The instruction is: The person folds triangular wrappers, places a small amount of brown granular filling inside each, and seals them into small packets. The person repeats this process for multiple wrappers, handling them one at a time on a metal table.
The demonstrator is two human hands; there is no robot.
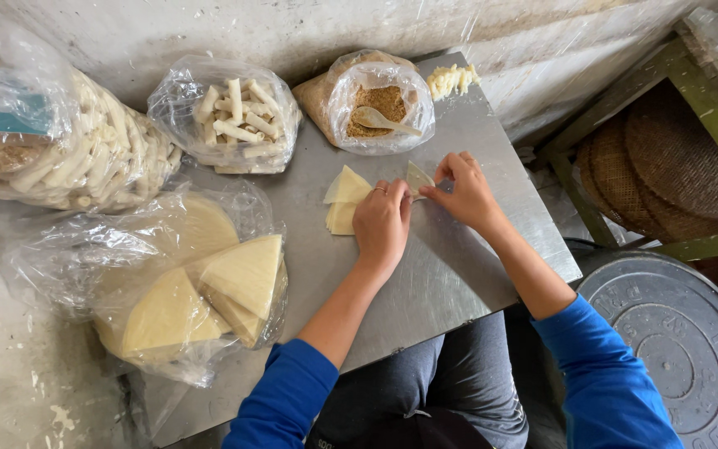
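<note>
Nearest the person, the left hand (381, 223) presses fingers-down on the metal tray (425, 283). The right hand (465, 193) pinches the triangular wrapper (417, 177), lying at eleven o'clock from the right hand. The wrapper stack (344, 199) sits at ten o'clock.

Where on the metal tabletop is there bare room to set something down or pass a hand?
Bare metal lies near the front edge of the tabletop, between the bag of wedge wrappers and the right hand. A narrower strip runs along the right edge. The back is crowded: the bag of rolls, the filling bag and the small wrapper stack beside the left hand.
</note>
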